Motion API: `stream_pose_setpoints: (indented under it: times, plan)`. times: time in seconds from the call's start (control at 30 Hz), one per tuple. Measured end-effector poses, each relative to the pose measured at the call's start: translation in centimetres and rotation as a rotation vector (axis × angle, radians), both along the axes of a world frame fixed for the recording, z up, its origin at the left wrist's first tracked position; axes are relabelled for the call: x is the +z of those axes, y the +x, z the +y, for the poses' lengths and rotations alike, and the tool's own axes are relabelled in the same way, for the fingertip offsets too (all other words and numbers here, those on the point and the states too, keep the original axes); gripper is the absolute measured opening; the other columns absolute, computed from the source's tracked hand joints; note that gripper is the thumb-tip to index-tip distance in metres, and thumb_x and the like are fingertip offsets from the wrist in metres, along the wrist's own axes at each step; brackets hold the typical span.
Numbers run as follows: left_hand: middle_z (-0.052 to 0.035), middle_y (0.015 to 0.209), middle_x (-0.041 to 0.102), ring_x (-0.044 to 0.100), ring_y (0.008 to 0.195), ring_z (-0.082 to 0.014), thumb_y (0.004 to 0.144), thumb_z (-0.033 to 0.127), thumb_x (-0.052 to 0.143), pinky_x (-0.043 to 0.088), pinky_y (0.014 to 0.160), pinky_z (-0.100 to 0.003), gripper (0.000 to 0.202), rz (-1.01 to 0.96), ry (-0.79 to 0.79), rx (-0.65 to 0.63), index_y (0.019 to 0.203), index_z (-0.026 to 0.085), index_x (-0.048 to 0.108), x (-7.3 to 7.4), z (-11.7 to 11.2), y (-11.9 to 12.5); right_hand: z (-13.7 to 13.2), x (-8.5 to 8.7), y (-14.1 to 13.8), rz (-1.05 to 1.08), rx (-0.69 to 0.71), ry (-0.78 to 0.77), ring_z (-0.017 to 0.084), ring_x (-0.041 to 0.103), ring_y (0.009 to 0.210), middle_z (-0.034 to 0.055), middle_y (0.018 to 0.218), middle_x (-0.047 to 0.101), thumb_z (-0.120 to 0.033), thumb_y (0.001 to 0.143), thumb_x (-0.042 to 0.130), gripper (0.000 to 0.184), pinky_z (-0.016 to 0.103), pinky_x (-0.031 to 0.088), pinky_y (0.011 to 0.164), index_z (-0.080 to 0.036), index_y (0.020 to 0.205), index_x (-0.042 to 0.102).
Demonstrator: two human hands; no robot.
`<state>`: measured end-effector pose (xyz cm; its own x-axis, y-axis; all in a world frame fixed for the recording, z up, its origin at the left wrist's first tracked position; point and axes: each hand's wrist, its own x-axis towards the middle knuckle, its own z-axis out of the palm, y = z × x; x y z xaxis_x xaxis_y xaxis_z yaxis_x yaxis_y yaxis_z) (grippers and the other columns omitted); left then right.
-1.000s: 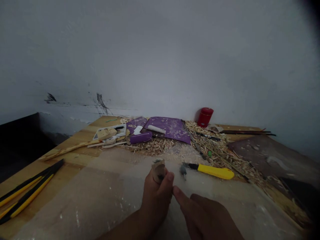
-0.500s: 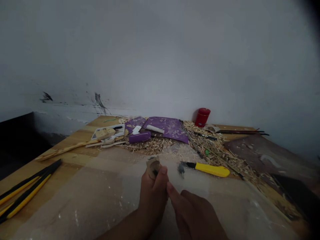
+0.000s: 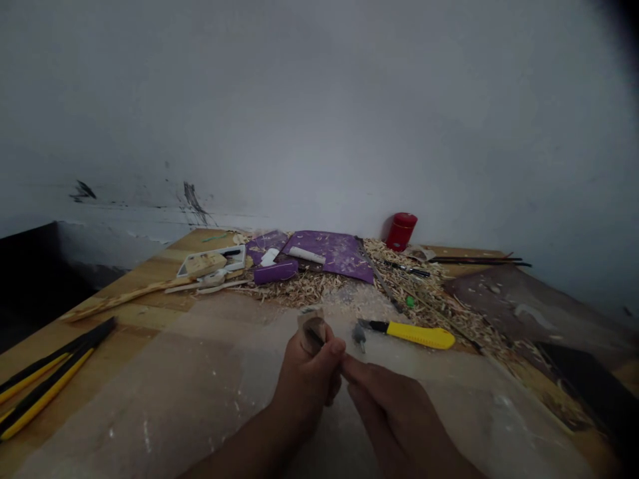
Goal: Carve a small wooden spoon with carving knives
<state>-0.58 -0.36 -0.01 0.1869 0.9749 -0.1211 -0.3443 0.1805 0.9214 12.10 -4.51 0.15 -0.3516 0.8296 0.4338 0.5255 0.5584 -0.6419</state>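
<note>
Your left hand [image 3: 305, 372] is closed around a small tan piece, apparently wood [image 3: 308, 320], whose top shows above your fingers, over the pale translucent sheet [image 3: 190, 392] that covers the middle of the wooden bench [image 3: 124, 339]. Your two hands meet at the left thumb: the forefinger of your right hand [image 3: 394, 399] reaches to it, and you cannot tell from here whether that hand grips anything. A dark slim shape crosses the tan piece, too dim to identify. Just beyond your right hand lie a yellow-handled cutter with a black collar [image 3: 419, 334] and, near its tip, a small grey metal bit [image 3: 359, 336]. Farther back, curled pale wood shavings [image 3: 304, 290] spread around a flat purple sheet [image 3: 347, 256].
</note>
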Motion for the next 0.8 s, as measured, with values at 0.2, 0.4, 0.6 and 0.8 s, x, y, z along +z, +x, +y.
stream_pose_setpoints:
  times: [0.2, 0.4, 0.6, 0.8]
  plan:
    - [0.0096, 0.041, 0.039, 0.029, 0.030, -0.0039, 0.061, 0.042, 0.068, 0.020, 0.029, -0.017, 0.035, -0.039, 0.071, -0.086, 0.062, 0.019, 0.042, -0.3, 0.8, -0.9, -0.4, 0.9, 1.7, -0.194, -0.009, 0.037, 0.015, 0.057, 0.058, 0.0008, 0.070, 0.061, -0.016, 0.088, 0.038, 0.040, 0.024, 0.042, 0.052, -0.024, 0.127, 0.044]
    - [0.0073, 0.041, 0.041, 0.032, 0.034, -0.0043, 0.058, 0.040, 0.070, 0.023, 0.033, -0.018, 0.034, 0.103, 0.108, -0.125, 0.055, 0.018, 0.044, -0.3, 0.9, -1.1, -0.7, 1.3, 2.1, -0.335, 0.002, 0.112, 0.014, 0.055, 0.050, -0.0004, 0.063, 0.059, -0.015, 0.087, 0.036, 0.044, 0.023, 0.039, 0.045, -0.023, 0.130, 0.039]
    - [0.0083, 0.039, 0.039, 0.033, 0.032, -0.0051, 0.063, 0.035, 0.065, 0.024, 0.034, -0.019, 0.026, 0.263, 0.045, 0.139, 0.058, 0.019, 0.045, -0.1, -0.2, -0.4, -0.7, 0.6, 1.5, -0.359, -0.012, 0.231, 0.015, 0.054, 0.046, -0.0008, 0.060, 0.058, -0.010, 0.083, 0.034, 0.053, 0.024, 0.037, 0.042, -0.021, 0.134, 0.030]
    - [0.0077, 0.041, 0.040, 0.032, 0.031, -0.0053, 0.069, 0.038, 0.059, 0.025, 0.034, -0.020, 0.027, 0.225, -0.020, 0.221, 0.056, 0.020, 0.044, 0.1, -0.7, 0.1, -0.5, -0.4, 0.4, -0.312, -0.013, 0.278, 0.015, 0.053, 0.045, 0.0003, 0.059, 0.057, -0.009, 0.084, 0.031, 0.042, 0.024, 0.036, 0.041, -0.015, 0.126, 0.038]
